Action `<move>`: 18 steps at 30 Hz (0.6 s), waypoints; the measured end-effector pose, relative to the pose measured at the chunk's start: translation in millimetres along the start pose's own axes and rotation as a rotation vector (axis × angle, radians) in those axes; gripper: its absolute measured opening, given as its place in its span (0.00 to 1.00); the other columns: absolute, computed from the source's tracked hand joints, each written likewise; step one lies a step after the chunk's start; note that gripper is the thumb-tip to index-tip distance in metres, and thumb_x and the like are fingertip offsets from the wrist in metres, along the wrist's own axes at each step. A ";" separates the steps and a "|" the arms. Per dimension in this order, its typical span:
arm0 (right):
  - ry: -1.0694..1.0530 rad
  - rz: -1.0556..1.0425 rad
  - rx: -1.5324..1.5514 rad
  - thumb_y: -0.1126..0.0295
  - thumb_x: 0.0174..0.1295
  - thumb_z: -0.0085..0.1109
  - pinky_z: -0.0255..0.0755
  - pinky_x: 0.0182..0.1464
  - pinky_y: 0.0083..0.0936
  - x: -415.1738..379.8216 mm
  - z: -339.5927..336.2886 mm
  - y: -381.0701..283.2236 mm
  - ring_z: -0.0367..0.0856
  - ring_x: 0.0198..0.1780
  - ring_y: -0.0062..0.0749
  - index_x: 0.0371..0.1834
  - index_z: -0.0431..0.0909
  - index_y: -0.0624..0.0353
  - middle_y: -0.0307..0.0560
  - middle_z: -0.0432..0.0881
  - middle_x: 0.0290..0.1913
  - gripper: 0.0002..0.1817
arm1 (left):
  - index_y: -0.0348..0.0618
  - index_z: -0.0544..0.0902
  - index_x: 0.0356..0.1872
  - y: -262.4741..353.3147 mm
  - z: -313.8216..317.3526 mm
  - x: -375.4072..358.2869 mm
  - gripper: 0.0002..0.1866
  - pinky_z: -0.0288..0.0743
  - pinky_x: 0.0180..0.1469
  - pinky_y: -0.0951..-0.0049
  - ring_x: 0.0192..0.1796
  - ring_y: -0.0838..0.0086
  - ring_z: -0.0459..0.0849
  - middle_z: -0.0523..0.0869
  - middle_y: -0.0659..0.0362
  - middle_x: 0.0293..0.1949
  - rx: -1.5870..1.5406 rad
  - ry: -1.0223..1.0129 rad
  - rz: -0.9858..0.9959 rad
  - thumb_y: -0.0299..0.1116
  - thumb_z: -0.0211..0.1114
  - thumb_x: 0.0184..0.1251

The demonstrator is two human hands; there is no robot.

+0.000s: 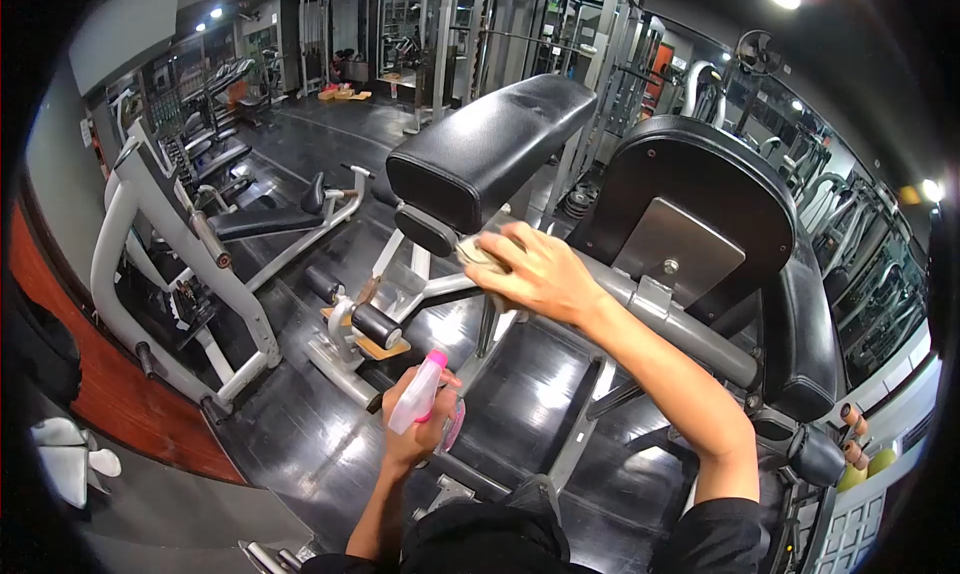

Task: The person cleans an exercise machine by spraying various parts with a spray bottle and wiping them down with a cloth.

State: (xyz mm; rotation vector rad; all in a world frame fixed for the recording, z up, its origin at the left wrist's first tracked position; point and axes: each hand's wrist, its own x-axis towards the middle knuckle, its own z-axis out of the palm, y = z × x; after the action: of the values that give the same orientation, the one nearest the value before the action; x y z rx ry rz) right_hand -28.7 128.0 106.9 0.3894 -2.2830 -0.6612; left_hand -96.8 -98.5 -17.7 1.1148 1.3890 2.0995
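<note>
My left hand is closed around a spray bottle with a translucent white body and pink parts, held low in front of me. Stretched forward, my right hand grips a pale cloth, partly hidden by the fingers. The cloth is right at the grey metal frame, beside a small black pad. Just above it is a long black padded seat of the exercise machine. To the right of this hand stands a rounded black backrest with a metal plate.
Black foam rollers on a grey frame lie left of the bottle. A grey machine frame stands at the far left, and a low bench is behind it. Thick grey tubing runs under my right forearm.
</note>
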 end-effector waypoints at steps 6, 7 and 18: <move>0.145 0.064 -0.062 0.65 0.49 0.56 0.69 0.45 0.27 78.1 35.7 7.8 0.75 0.47 0.32 0.44 0.78 0.44 0.42 0.76 0.51 0.16 | 0.33 0.79 0.39 5.2 9.1 -4.6 0.09 0.73 0.33 0.79 0.29 0.81 0.80 0.84 0.57 0.34 -0.040 0.015 -0.023 0.28 0.62 0.61; 0.072 0.102 -0.131 0.64 0.49 0.57 0.67 0.44 0.27 88.5 46.6 5.4 0.73 0.46 0.32 0.39 0.79 0.46 0.41 0.76 0.49 0.12 | 0.33 0.79 0.39 4.5 9.4 -5.4 0.09 0.74 0.33 0.79 0.29 0.80 0.80 0.84 0.57 0.33 0.017 0.027 -0.006 0.28 0.63 0.61; 0.072 0.413 0.157 0.73 0.45 0.61 0.74 0.46 0.30 18.5 -3.6 -49.5 0.76 0.46 0.38 0.44 0.83 0.51 0.41 0.78 0.41 0.19 | 0.35 0.79 0.34 29.3 42.0 -32.7 0.14 0.74 0.31 0.75 0.28 0.72 0.81 0.82 0.56 0.26 0.024 -0.127 0.097 0.38 0.67 0.62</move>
State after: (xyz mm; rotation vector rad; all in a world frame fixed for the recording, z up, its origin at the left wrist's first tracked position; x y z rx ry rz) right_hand -34.9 77.7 91.6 0.0076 -2.2567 -0.2559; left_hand -40.8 -108.9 3.5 1.3256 1.3283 2.0428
